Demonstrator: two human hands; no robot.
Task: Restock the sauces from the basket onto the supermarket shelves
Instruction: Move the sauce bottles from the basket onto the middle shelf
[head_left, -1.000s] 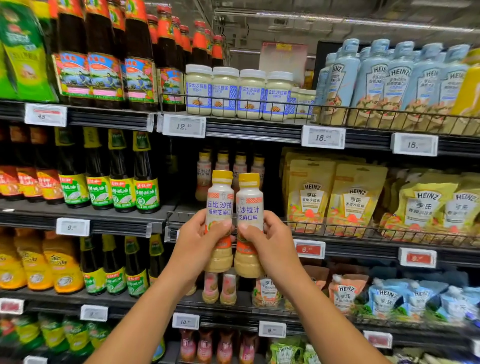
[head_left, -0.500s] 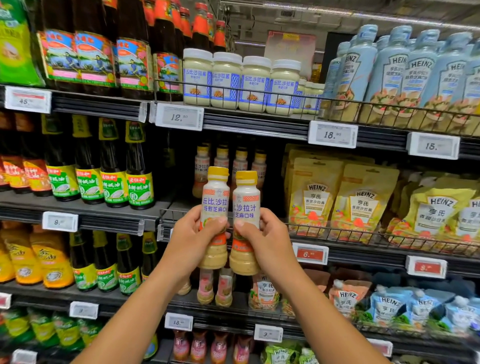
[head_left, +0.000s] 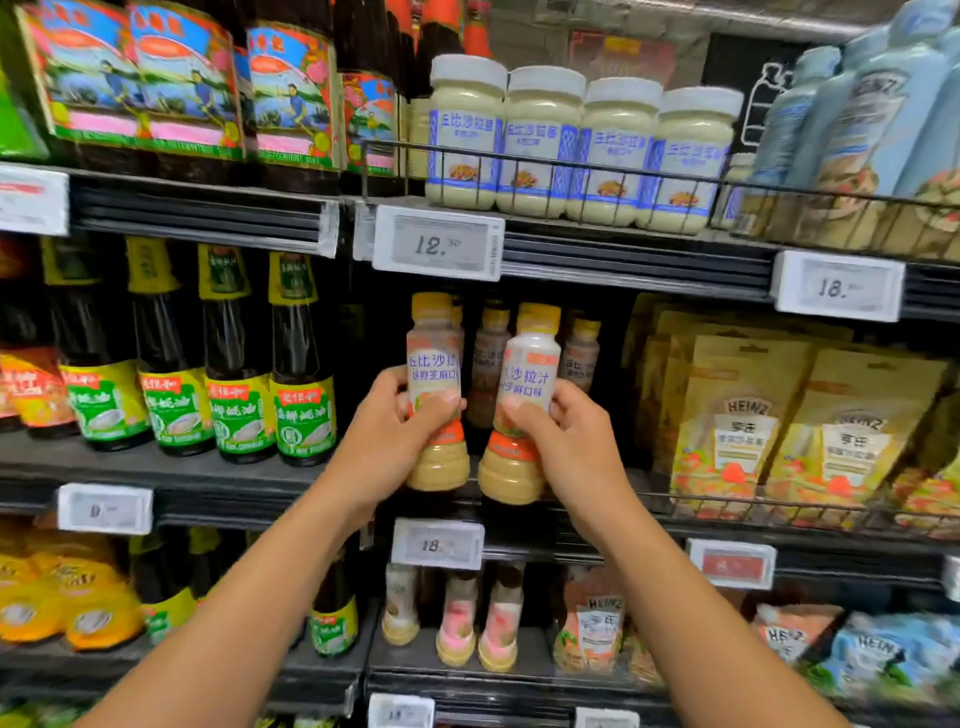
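bottles upright, slightly apart, just above the 18 price tag (head_left: 438, 544): left hand (head_left: 387, 441) wraps the left bottle (head_left: 435, 364), right hand (head_left: 566, 441) wraps the right bottle (head_left: 527, 374), both yellow-capped.

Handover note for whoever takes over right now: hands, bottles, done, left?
Left hand grips one yellow-capped sesame dressing bottle; right hand grips a second bottle of the same kind.
Both are upright, side by side, at the front of the middle shelf, above the 18 price tag; whether their bases rest on it is unclear.
Similar back-row bottles stand behind.
Done: neither released yet.
Left: set both down in front of that row and let go. Basket not in view.
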